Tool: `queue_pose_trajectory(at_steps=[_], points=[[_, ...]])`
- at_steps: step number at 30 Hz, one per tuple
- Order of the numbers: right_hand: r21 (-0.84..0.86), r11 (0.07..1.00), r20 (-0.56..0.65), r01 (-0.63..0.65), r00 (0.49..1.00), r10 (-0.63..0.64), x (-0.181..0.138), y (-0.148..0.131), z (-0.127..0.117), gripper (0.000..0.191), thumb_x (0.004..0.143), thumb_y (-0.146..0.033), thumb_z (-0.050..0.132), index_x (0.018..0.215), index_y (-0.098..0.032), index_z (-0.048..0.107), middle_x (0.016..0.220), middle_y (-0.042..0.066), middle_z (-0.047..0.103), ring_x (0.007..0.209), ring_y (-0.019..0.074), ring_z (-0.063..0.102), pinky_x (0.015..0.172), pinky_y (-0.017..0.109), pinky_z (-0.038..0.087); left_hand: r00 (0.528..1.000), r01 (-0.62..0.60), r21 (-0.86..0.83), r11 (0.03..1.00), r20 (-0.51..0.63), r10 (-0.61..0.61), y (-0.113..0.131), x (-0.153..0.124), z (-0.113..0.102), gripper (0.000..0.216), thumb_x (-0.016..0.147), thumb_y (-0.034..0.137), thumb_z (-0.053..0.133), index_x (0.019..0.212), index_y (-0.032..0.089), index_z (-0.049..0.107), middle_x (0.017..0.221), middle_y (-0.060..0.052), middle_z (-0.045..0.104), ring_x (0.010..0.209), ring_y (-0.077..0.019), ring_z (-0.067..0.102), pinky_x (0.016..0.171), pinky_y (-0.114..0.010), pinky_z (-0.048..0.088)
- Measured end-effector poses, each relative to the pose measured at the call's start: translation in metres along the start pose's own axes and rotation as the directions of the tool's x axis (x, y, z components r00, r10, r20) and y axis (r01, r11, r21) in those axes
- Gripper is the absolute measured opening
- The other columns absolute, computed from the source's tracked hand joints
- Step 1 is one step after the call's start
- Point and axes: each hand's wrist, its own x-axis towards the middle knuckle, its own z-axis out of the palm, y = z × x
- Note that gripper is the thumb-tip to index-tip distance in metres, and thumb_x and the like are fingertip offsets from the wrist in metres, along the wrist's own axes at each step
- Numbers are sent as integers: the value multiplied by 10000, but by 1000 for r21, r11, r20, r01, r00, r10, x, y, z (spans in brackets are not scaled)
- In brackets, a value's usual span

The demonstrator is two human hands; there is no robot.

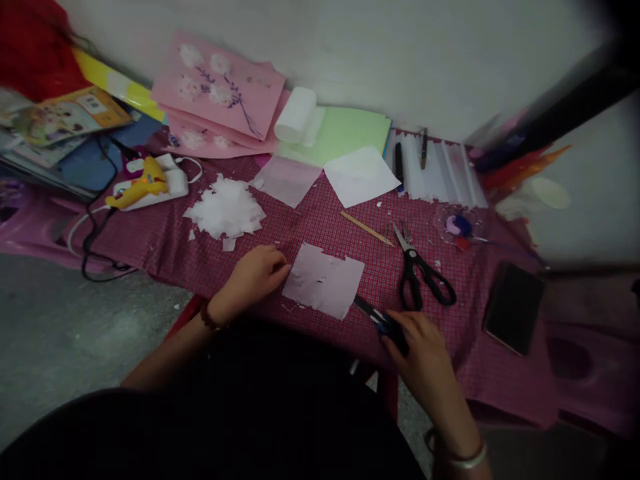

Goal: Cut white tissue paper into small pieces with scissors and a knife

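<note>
A small, pale sheet of thin paper (324, 279) with ragged edges lies flat at the table's front. Beside its left edge rests my left hand (257, 275), fingers curled in and thumb close to them; whatever they may pinch is hidden. My right hand (417, 343) is closed around the blue and black handle of a dark-bladed cutting tool (383, 323), whose tip points at the paper's lower right corner. Black-handled scissors (419, 263) lie partly open above that hand. Farther back is a wooden pencil (367, 228). A heap of white paper pieces (225, 208) sits beyond my left hand.
A yellow glue gun (143, 183) lies on a white power strip at the left, its cables hanging off the edge. Behind stand pink cards (220, 87), a white roll (296, 115) and green paper (350, 133). A dark notebook (515, 307) lies at the right.
</note>
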Motion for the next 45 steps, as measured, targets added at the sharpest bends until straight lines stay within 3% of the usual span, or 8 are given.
queue_pose_trajectory(at_steps=[7,16,25,28,31,35,40,45], points=[[-114,991,-207,-66,977,41,-7,36,-4,367,917,-384,544,1181,-148,638,1030,149,661,965,304,602,899,494,506,990,108,162,981,76,-122,18,-4,13,212,885,347,551,853,171,666,873,-72,675,836,-223,607,759,-334,455],[-110,993,-118,51,991,-64,-8,50,-4,377,926,-410,558,1186,-148,634,1062,151,670,996,298,608,893,486,506,989,151,71,986,-18,-150,26,-9,44,136,849,194,476,797,183,601,852,-61,660,811,-206,606,753,-322,449],[-70,996,-133,47,990,-56,5,40,4,375,936,-429,558,1170,-148,644,1033,154,672,972,302,628,863,493,520,955,252,-222,942,-103,-280,-16,-8,5,38,740,168,488,719,199,484,681,3,540,621,-145,481,617,-281,356],[-99,992,-204,72,975,-91,12,30,9,388,945,-442,540,1141,-127,655,971,156,671,908,302,632,817,496,531,957,216,-503,837,-63,-285,-35,-9,-6,80,741,214,527,817,190,517,733,10,563,649,-136,520,619,-266,403],[-87,995,-302,57,950,-81,18,6,13,323,939,-397,569,1124,-145,650,1000,153,686,923,301,634,827,494,533,972,196,-781,594,74,-223,-45,-9,-7,349,788,296,592,1117,188,547,962,-43,667,803,-161,620,689,-288,479],[47,995,-190,83,979,-73,38,-50,26,242,941,-235,557,1163,-180,637,1044,120,702,976,266,660,889,460,548,971,229,-891,391,180,-159,-47,-7,-7,466,783,295,685,1231,213,582,1245,-84,657,996,-187,638,794,-296,500],[62,978,45,199,978,-202,77,-101,52,379,857,-71,582,1203,-205,658,1238,134,659,1103,281,630,951,480,540,960,279,-920,276,267,-82,-45,-10,-20,507,782,171,627,1285,219,601,1103,-58,718,900,-168,654,745,-274,498],[55,968,30,245,969,-247,94,-104,68,161,894,-124,605,943,-213,730,1121,122,674,1029,276,626,900,477,540,966,221,-919,326,160,-203,-59,-19,-22,386,763,173,613,1146,195,655,1140,-68,688,1025,-200,644,858,-331,528]])
